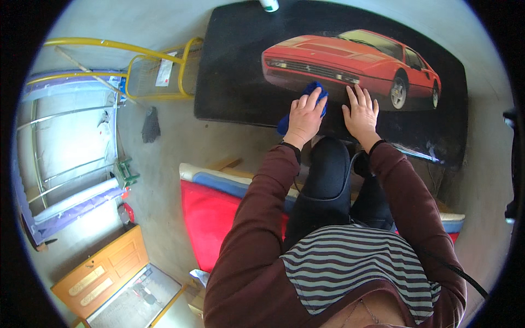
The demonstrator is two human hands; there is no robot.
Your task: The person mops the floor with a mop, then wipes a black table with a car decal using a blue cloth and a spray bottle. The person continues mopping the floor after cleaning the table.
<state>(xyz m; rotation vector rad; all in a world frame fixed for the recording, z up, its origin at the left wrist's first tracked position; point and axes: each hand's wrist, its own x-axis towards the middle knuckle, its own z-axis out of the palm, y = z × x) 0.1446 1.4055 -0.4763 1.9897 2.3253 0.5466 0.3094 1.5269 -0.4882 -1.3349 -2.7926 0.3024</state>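
Observation:
A dark tabletop (238, 74) with rounded corners lies before me, bearing a picture of a red sports car (340, 57). My left hand (307, 117) presses a crumpled blue cloth (315, 88) against the surface, just below the car's front bumper. Part of the cloth is covered by the palm and shows again left of the wrist. To its right, my right hand (361, 112) rests flat with fingers spread, its fingertips on the lower edge of the car near the headlight. Nothing is held in that hand.
A white container (269, 5) stands at the table's far edge. Left are a yellow metal frame (164, 53), a dark cloth-like item (151, 125) and a small green stool (126, 172). A red-covered seat (209, 217) is beneath me. A wooden door (106, 266) stands open at lower left.

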